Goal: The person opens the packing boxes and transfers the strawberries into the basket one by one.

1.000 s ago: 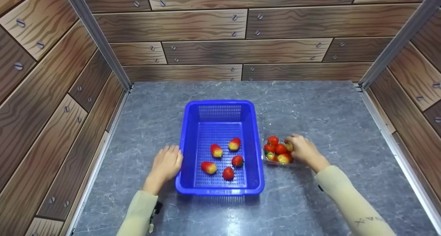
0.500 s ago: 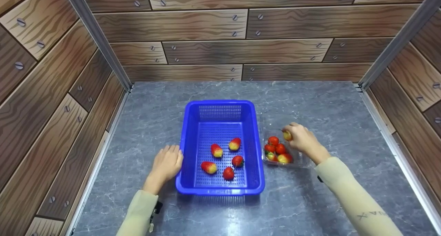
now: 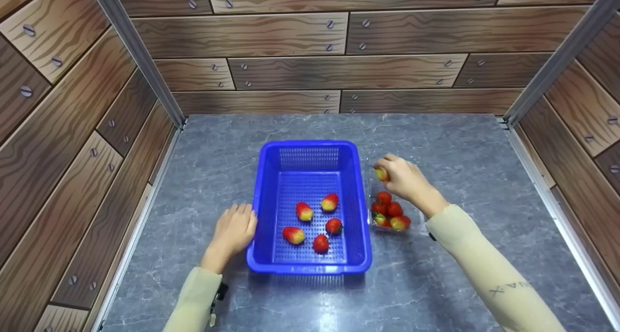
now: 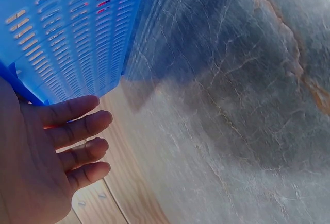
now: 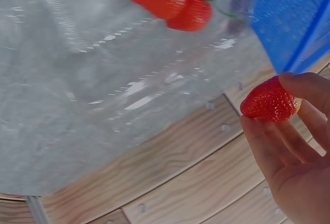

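Note:
My right hand pinches a strawberry between thumb and fingers, raised above the clear plastic box. In the right wrist view this strawberry looks red and glossy. Several more strawberries, red or red and yellow, sit in the clear box just right of the blue basket. Inside the basket lie several strawberries, spread apart. My left hand rests at the basket's left rim. Its fingers are relaxed and slightly bent in the left wrist view; the thumb is hidden there.
Both containers stand on a grey marbled table. Walls with a wood-plank pattern enclose the back and both sides, with metal strips along the corners and side edges.
My right hand has lifted the strawberry out of the clear box and carried it up and left toward the basket. The left hand and the basket have stayed in place.

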`<move>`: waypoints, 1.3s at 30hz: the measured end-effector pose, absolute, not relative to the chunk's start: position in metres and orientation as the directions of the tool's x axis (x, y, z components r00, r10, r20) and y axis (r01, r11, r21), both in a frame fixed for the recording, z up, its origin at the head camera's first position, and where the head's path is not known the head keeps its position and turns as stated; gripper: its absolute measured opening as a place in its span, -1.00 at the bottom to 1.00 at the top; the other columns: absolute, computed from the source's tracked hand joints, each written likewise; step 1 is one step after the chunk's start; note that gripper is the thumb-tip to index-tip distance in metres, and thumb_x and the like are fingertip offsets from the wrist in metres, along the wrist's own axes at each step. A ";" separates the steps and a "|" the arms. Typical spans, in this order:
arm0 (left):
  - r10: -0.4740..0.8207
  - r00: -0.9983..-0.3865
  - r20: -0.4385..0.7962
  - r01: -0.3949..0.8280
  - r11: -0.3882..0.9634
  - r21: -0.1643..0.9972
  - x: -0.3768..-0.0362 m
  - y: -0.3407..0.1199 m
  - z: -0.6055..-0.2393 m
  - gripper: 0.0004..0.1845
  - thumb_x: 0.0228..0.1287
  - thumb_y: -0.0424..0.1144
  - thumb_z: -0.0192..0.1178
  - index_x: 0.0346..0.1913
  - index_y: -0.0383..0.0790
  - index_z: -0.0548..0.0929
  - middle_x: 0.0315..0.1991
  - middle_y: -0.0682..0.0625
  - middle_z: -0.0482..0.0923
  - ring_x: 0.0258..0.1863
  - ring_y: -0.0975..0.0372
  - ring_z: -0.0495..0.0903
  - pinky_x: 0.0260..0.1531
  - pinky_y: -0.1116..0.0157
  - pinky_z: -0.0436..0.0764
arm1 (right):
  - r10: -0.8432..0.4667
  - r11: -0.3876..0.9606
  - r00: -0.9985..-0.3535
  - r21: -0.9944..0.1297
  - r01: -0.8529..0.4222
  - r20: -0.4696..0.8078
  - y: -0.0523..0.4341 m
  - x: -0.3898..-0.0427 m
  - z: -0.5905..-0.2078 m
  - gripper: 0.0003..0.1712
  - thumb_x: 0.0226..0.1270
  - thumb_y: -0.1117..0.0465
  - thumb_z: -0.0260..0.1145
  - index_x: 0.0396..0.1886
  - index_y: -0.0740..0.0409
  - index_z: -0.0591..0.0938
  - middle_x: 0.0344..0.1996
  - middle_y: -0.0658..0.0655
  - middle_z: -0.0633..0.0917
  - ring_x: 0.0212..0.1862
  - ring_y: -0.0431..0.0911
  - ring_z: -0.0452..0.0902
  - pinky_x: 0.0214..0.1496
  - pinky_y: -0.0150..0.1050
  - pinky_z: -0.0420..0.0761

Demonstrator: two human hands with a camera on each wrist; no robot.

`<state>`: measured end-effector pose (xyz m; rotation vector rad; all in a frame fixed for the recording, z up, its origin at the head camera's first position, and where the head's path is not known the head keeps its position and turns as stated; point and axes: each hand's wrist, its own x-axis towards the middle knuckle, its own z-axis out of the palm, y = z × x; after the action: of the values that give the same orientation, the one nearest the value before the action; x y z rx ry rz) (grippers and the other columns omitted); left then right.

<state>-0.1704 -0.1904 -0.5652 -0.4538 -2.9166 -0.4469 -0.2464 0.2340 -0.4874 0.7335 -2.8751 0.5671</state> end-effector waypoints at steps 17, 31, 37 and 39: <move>0.279 -0.942 0.188 0.323 0.907 0.269 -0.171 -0.191 -0.566 -0.63 0.50 -0.21 -0.16 -0.03 -0.42 0.59 -0.08 -0.28 0.61 0.01 -0.18 0.54 0.02 -0.10 0.48 | -0.521 0.764 -0.827 -0.316 -0.562 0.210 0.169 -0.255 -0.475 -0.54 -0.03 0.47 0.37 -0.03 0.25 0.68 -0.14 0.22 0.65 -0.13 0.17 0.62 -0.10 0.08 0.65; 0.286 -0.935 0.209 0.337 0.901 0.273 -0.171 -0.189 -0.566 -0.64 0.49 -0.22 -0.14 -0.05 -0.41 0.59 -0.10 -0.28 0.61 -0.05 -0.17 0.55 -0.03 -0.09 0.50 | -0.558 0.737 -0.812 -0.346 -0.580 0.173 0.124 -0.262 -0.489 -0.59 -0.01 0.48 0.41 -0.07 0.27 0.70 -0.24 0.18 0.61 -0.18 0.12 0.60 -0.12 0.01 0.65; 0.286 -0.935 0.209 0.335 0.904 0.265 -0.171 -0.190 -0.566 -0.64 0.50 -0.22 -0.15 -0.05 -0.41 0.59 -0.10 -0.28 0.61 -0.05 -0.17 0.54 -0.04 -0.08 0.50 | -0.539 0.742 -0.834 -0.402 -0.536 0.118 0.104 -0.263 -0.495 -0.55 -0.02 0.47 0.41 -0.03 0.26 0.70 -0.22 0.17 0.62 -0.14 0.11 0.60 -0.07 -0.03 0.64; 0.286 -0.933 0.218 0.338 0.904 0.261 -0.171 -0.190 -0.566 -0.65 0.49 -0.22 -0.15 -0.07 -0.41 0.59 -0.12 -0.27 0.61 -0.07 -0.17 0.55 -0.06 -0.08 0.50 | -0.530 0.746 -0.842 -0.417 -0.520 0.101 0.097 -0.263 -0.499 -0.55 -0.02 0.47 0.41 -0.02 0.26 0.70 -0.22 0.17 0.62 -0.14 0.10 0.61 -0.08 -0.05 0.65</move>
<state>-0.1707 -0.1896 -0.5661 -0.4784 -2.8938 -0.4437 -0.2626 0.0974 -0.4986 0.8892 -2.9572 0.6956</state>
